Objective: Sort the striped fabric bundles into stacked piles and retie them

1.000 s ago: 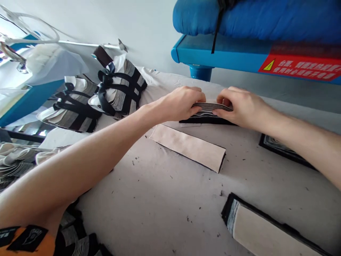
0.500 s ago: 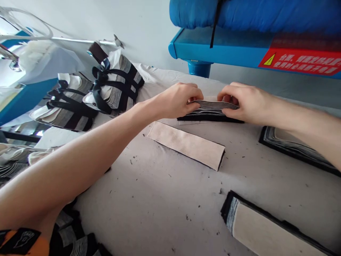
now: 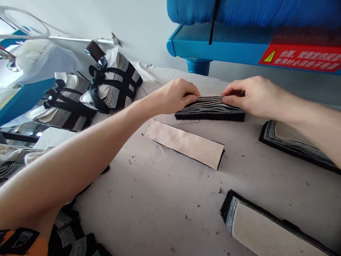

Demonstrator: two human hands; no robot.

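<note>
A stack of grey and black fabric strips (image 3: pixel 210 109) lies at the far side of the covered table. My left hand (image 3: pixel 183 95) pinches the upper layers near the stack's left part, thumb in front. On the right part, my right hand (image 3: pixel 239 96) pinches the same layers between thumb and fingers. Between the hands the layer edges show, slightly fanned. Nearer to me, apart from both hands, a beige strip with a dark underside (image 3: pixel 186 142) lies flat and slanted.
More strip stacks lie at right (image 3: pixel 295 142) and lower right (image 3: pixel 266 227). Tied fabric bundles (image 3: pixel 114 83) stand at the back left. A blue machine beam (image 3: pixel 226 48) crosses behind the hands. Dark lint dots the table cover (image 3: pixel 160 199).
My fingertips have shifted to the upper edge of the stack, and the lower layers have spread and show more. My right hand has moved slightly right and up.
</note>
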